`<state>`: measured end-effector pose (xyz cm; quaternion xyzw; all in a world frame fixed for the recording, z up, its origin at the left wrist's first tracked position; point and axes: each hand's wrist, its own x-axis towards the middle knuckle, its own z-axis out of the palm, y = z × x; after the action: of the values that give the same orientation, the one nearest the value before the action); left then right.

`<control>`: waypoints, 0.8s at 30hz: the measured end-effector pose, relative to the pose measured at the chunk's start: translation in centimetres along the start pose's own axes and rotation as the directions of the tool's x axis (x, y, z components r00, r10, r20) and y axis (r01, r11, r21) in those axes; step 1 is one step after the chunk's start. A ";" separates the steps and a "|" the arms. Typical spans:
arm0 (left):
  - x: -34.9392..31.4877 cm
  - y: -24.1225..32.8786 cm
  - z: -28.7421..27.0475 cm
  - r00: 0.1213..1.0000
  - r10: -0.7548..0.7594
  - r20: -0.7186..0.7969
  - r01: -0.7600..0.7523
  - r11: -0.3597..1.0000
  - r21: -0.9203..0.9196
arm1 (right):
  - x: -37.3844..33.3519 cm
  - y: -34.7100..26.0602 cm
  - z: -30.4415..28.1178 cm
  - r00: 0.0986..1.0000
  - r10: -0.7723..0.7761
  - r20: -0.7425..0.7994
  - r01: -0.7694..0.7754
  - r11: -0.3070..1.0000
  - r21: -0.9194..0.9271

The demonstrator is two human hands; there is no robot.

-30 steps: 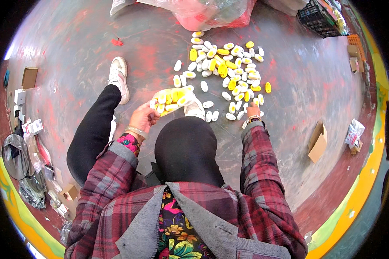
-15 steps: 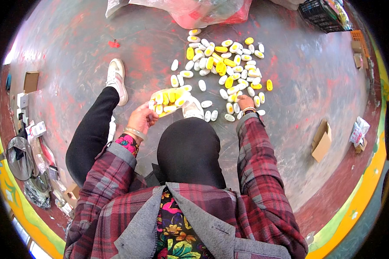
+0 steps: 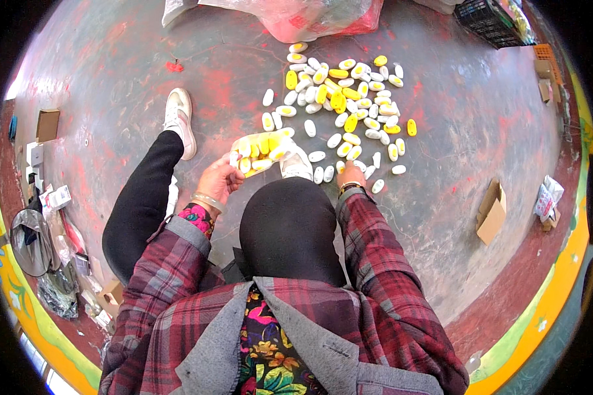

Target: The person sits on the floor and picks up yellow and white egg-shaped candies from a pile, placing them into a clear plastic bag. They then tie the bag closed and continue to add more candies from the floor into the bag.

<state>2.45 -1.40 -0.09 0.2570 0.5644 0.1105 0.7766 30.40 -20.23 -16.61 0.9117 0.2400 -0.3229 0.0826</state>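
Observation:
In my left hand (image 3: 221,181) is a clear plastic bag (image 3: 234,150), pinched at its near edge. Yellow and white oval pieces fill much of it, and it lies beside my shoe. My right hand (image 3: 351,175) is low over the near edge of a loose spread of similar oval pieces (image 3: 338,101), its fingers closed. A white-and-yellow oval piece (image 3: 340,166) shows at its fingertips, seemingly gripped; the fingers partly hide it. Some pieces in the spread are all yellow, others white with a yellow oval on top.
A large clear plastic sack with something pink (image 3: 303,18) lies beyond the spread. An open cardboard box (image 3: 491,212) stands on the floor to the right. At the far right is a black crate (image 3: 486,25). Boxes and a round mesh item (image 3: 31,241) line the left wall.
My right hand has moved left and toward me, away from the right side of the spread. Several pieces near it have shifted. My left hand and the bag stay nearly in place.

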 end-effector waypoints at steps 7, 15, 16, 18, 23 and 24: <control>0.2 -0.2 -0.4 1.000 0.002 -0.011 -0.002 1.000 0.009 | 0.5 0.5 -3.1 0.800 -0.519 0.301 -0.279 0.122 0.952; 0.0 -0.3 -0.9 1.000 0.022 -0.021 -0.022 1.000 0.000 | -3.5 -3.0 -7.1 0.703 -0.693 0.162 -0.313 -0.096 0.945; 0.1 -0.3 -0.9 1.000 0.024 -0.017 -0.024 1.000 -0.008 | -3.1 -3.2 -6.7 0.734 -0.654 0.186 -0.290 -0.055 0.955; 0.1 -0.4 -0.9 1.000 0.026 -0.017 -0.026 0.999 -0.025 | -3.0 -4.3 -6.5 0.742 -0.625 0.241 -0.248 0.079 0.966; 0.0 -0.3 -1.0 0.999 0.031 0.008 -0.031 0.999 -0.033 | -5.8 -10.3 -8.6 0.590 -0.667 0.454 -0.056 0.527 0.848; 0.0 -0.3 -1.1 0.999 0.032 0.001 -0.032 0.999 -0.025 | -6.2 -11.6 -8.5 0.556 -0.683 0.474 -0.014 0.563 0.826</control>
<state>1.42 -1.33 -0.45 0.2561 0.5583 0.1298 0.7784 25.16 -9.94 -6.03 0.5567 0.2141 -0.7511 -0.2829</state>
